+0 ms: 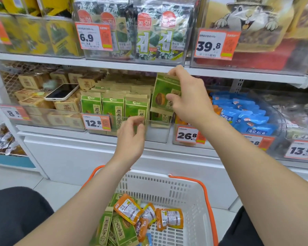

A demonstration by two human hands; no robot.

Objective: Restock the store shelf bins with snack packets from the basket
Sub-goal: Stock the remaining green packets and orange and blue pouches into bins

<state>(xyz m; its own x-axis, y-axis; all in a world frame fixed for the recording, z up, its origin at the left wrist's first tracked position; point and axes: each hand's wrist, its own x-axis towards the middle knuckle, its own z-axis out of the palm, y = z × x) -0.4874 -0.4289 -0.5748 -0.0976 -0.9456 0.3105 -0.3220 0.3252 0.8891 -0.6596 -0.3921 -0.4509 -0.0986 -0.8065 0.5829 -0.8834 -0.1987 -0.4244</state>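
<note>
right grip (188,97) around green packet (162,91)

**Surface finishes at the shelf.** The green packet (164,93) raised at the shelf was matt, kraft-like paper with brown edges, as were the like packets standing in the clear bin (158,124). The bin's walls were smooth, glossy, transparent plastic. The seaweed packs (149,38) above showed crinkled, silvery foil with a high sheen. The blue packets (249,119) and the orange pouches (169,219) were glossy plastic film. The basket (167,189) was white, matt, perforated plastic with smooth orange handles (210,215). The shelf board (114,63) looked smooth and white-coated. A phone (60,94) had a glossy dark screen. The price tags (96,123) appeared to be printed paper.
</note>
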